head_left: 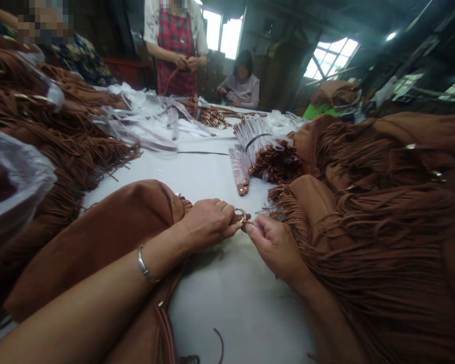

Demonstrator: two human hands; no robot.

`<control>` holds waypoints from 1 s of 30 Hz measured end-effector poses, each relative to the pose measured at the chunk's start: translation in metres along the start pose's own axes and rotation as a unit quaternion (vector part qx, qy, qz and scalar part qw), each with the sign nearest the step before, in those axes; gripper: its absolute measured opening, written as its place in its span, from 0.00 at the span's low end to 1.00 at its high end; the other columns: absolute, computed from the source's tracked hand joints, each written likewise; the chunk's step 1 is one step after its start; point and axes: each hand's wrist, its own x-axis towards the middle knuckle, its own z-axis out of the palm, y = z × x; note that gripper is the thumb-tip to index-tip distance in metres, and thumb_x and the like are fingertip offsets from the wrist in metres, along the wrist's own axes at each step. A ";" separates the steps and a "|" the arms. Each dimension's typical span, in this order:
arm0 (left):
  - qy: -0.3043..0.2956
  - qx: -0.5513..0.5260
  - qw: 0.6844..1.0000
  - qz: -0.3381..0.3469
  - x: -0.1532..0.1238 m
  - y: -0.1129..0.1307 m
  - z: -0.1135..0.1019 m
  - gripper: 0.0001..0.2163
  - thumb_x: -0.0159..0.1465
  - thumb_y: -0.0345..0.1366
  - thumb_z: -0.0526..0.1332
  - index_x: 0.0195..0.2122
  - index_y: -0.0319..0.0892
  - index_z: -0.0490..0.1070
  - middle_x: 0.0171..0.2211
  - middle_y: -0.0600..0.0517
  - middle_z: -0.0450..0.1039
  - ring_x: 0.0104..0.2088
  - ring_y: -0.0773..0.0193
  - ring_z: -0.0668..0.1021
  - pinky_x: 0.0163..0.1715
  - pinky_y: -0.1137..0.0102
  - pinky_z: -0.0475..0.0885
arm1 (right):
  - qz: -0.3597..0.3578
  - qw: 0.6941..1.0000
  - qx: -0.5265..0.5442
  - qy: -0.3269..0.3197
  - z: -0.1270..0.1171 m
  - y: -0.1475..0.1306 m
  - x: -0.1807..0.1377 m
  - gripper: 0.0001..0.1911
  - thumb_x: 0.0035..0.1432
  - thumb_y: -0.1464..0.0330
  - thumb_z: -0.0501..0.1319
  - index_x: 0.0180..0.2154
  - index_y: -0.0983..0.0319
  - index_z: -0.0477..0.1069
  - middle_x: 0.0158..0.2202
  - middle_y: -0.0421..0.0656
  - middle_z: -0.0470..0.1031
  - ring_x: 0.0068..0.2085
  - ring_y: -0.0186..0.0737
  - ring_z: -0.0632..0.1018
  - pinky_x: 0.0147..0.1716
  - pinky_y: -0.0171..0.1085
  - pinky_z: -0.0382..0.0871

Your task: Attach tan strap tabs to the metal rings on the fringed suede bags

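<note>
Two hands: meet at frame centre, both pinching one small fitting.
Left hand (208,222): fingers curled tight, pinching gold ring (240,215); silver bangle (146,265) on the wrist, forearm lying over brown suede bag (109,237).
Right hand (275,245): thumb and fingertips pressed together on a small brown tab touching the ring.
Ring place: just above white worktop (235,298), between both hands.
Right side: fringed brown bags (387,227) heaped from lower right up to mid right.
Left side: more fringe pile (60,136), clear plastic bag (11,187) at the left edge.
Middle distance: wrapped strap bundle (254,139), loose plastic sleeves (151,121).
Far: standing person in red plaid apron (176,48) top centre, seated person (240,81) beside.
</note>
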 end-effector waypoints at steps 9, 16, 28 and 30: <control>0.072 -0.032 0.996 0.045 -0.002 -0.008 0.008 0.15 0.66 0.42 0.49 0.29 0.37 0.65 0.26 0.48 0.70 0.26 0.62 0.72 0.27 0.69 0.68 | 0.018 0.989 0.126 -0.070 0.002 0.012 0.007 0.16 0.56 0.61 0.54 0.22 0.62 0.60 0.20 0.37 0.58 0.23 0.32 0.61 0.22 0.32 0.50; 0.014 -0.064 0.998 0.023 -0.001 -0.009 0.006 0.12 0.66 0.41 0.50 0.30 0.38 0.64 0.27 0.50 0.70 0.27 0.63 0.72 0.27 0.70 0.68 | -0.023 1.000 0.016 0.003 0.009 0.012 0.005 0.14 0.56 0.65 0.53 0.21 0.62 0.57 0.18 0.36 0.57 0.21 0.31 0.60 0.23 0.33 0.48; 0.044 -0.074 0.996 -0.001 -0.004 -0.003 0.002 0.10 0.63 0.40 0.53 0.33 0.38 0.64 0.26 0.51 0.69 0.26 0.64 0.73 0.25 0.71 0.66 | -0.043 0.997 -0.050 0.038 0.007 0.004 -0.008 0.13 0.57 0.66 0.53 0.21 0.61 0.57 0.19 0.38 0.64 0.20 0.31 0.63 0.23 0.34 0.48; 0.048 -0.067 0.997 0.002 -0.004 -0.001 0.000 0.10 0.63 0.40 0.53 0.36 0.37 0.63 0.26 0.51 0.70 0.26 0.63 0.73 0.25 0.71 0.66 | -0.049 0.997 -0.053 0.039 0.007 0.005 -0.010 0.13 0.57 0.67 0.53 0.21 0.61 0.58 0.19 0.38 0.64 0.20 0.31 0.63 0.23 0.34 0.48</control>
